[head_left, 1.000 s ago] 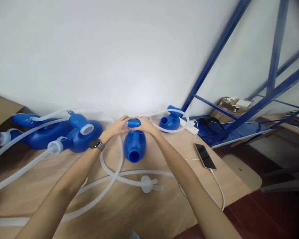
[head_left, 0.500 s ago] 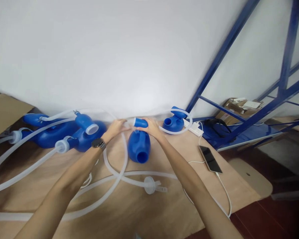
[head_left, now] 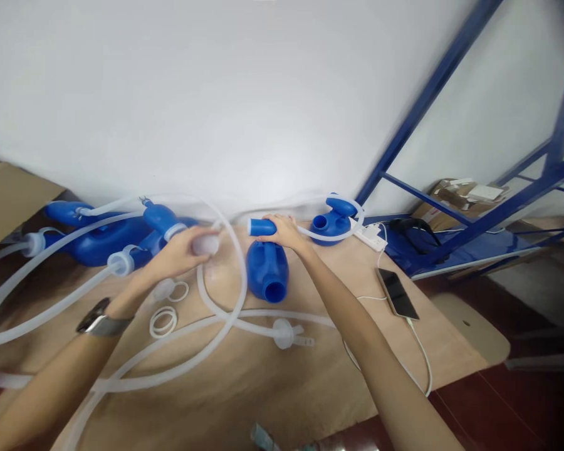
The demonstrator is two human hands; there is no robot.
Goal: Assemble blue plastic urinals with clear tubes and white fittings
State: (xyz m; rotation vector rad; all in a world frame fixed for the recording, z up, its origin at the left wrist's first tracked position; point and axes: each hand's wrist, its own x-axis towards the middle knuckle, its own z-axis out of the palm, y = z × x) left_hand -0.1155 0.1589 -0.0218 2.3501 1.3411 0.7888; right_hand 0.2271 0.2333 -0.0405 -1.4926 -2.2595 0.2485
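My right hand (head_left: 282, 232) is closed around a blue plastic tube-shaped piece (head_left: 263, 227) with a pale rim at its left end. Just below it a blue handled bottle (head_left: 267, 269) lies on the wooden table, its open mouth towards me. To the left, my left hand (head_left: 181, 254), slightly blurred, grips a translucent white cap (head_left: 205, 244) between thumb and fingers. White rings (head_left: 163, 322) and another clear cap (head_left: 163, 289) lie beside my left wrist. A long clear hose (head_left: 202, 365) loops across the table, with a round translucent fitting (head_left: 283, 333) on one end.
Several blue bottles (head_left: 108, 241) with hoses are grouped at the left, near a cardboard box (head_left: 16, 188). Another blue bottle (head_left: 329, 227) stands at the back right by a power strip (head_left: 370, 236). A phone (head_left: 397, 293) lies cabled on the right; a blue metal rack (head_left: 418, 113) rises behind.
My left hand has moved left and towards me, away from the blue piece, and now holds the translucent cap in plain view. My right hand keeps its hold on the blue piece.
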